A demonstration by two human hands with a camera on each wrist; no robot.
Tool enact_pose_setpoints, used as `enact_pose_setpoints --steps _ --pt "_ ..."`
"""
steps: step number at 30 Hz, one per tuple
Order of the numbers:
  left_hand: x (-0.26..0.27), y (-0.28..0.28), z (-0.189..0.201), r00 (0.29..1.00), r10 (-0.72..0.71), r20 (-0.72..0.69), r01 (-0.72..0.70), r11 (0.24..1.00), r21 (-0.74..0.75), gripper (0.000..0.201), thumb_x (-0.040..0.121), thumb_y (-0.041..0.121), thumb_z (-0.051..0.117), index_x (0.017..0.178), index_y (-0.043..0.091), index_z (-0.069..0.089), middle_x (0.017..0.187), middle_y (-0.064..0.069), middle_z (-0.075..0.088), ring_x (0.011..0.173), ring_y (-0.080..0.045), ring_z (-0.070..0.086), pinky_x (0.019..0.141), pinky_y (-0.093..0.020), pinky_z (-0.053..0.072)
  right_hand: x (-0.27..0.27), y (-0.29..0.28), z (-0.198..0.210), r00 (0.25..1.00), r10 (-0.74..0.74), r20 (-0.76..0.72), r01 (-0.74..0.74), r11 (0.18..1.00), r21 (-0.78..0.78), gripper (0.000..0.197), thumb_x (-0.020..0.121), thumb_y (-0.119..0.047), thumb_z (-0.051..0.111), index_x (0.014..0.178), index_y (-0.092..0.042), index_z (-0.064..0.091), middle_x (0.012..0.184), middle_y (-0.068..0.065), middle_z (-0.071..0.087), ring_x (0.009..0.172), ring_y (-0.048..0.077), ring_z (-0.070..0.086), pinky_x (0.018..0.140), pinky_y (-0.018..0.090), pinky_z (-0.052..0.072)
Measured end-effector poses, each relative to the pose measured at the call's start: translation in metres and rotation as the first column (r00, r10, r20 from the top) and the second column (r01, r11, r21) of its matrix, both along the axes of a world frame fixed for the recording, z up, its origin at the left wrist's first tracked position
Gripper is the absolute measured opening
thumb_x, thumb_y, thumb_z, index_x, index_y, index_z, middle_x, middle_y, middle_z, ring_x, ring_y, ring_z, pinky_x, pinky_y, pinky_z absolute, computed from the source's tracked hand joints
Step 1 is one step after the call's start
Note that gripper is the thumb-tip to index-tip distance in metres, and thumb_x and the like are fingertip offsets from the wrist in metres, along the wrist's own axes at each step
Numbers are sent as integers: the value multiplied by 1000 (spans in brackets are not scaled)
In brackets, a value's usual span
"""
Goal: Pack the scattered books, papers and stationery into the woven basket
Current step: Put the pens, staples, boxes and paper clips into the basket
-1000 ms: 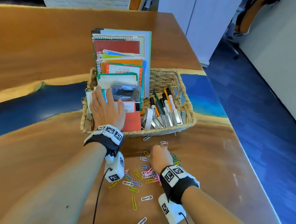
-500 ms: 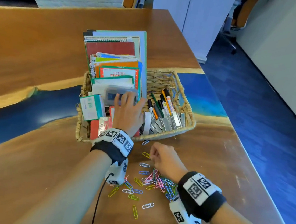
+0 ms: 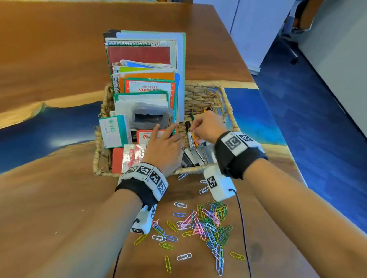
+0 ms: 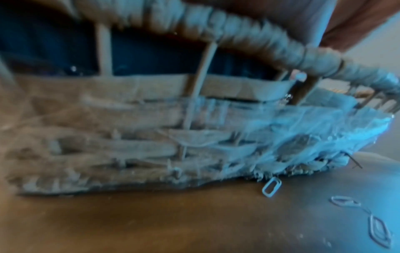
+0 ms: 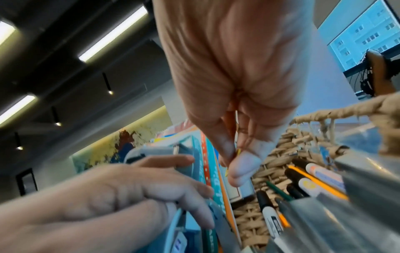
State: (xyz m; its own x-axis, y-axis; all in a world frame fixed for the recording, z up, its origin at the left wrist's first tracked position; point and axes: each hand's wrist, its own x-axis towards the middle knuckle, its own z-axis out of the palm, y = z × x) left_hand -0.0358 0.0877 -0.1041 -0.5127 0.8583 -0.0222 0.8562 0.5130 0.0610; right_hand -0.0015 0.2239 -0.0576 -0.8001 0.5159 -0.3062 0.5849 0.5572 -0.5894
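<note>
The woven basket [image 3: 230, 112] stands mid-table; notebooks and paper pads [image 3: 144, 71] stand upright in its left half, pens and markers [image 3: 191, 139] lie in its right half. My left hand [image 3: 167, 135] lies flat with straight fingers on the small boxes in the basket, fingertips at a grey plastic device [image 3: 150, 118]. My right hand [image 3: 193, 129] hovers over the pens, fingers pinched together. In the right wrist view its fingertips [image 5: 244, 164] hold a yellow paper clip [image 5: 238, 152] above the basket's woven wall [image 5: 281, 154]. Several coloured paper clips [image 3: 205, 227] lie scattered on the table.
The wooden table [image 3: 33, 225] with a blue resin band runs left to right; its right edge drops to a blue floor [image 3: 328, 113]. Loose clips [image 4: 271, 187] lie against the basket's near wall [image 4: 129, 137]. Wrist camera cables trail over the table by the clip pile.
My right hand has lifted from the clip pile on the table and moved forward over the basket's pen side. My left hand has slid right inside the basket.
</note>
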Motion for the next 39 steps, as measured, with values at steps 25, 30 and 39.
enact_pose_setpoints --steps 25,30,39 --pt "19 -11 -17 992 71 100 -93 969 230 41 91 25 34 118 9 60 136 -8 51 128 -26 42 115 -45 10 100 -54 -68 936 337 105 -347 932 103 27 88 -5 48 109 -5 65 112 14 64 107 30 57 93 33 44" --pt "18 -11 -17 993 68 93 -88 967 238 33 94 21 42 122 10 57 139 -7 48 131 -24 38 115 -42 7 96 -61 -88 865 426 264 -491 828 272 44 92 -4 41 135 -10 46 142 10 36 135 30 26 105 46 36" --pt "18 -11 -20 995 78 68 -93 964 251 38 89 23 39 115 8 61 132 -11 54 125 -28 46 114 -47 14 115 -73 -95 912 349 217 -395 890 228 30 85 3 48 114 -2 53 130 16 39 121 31 35 98 38 36"
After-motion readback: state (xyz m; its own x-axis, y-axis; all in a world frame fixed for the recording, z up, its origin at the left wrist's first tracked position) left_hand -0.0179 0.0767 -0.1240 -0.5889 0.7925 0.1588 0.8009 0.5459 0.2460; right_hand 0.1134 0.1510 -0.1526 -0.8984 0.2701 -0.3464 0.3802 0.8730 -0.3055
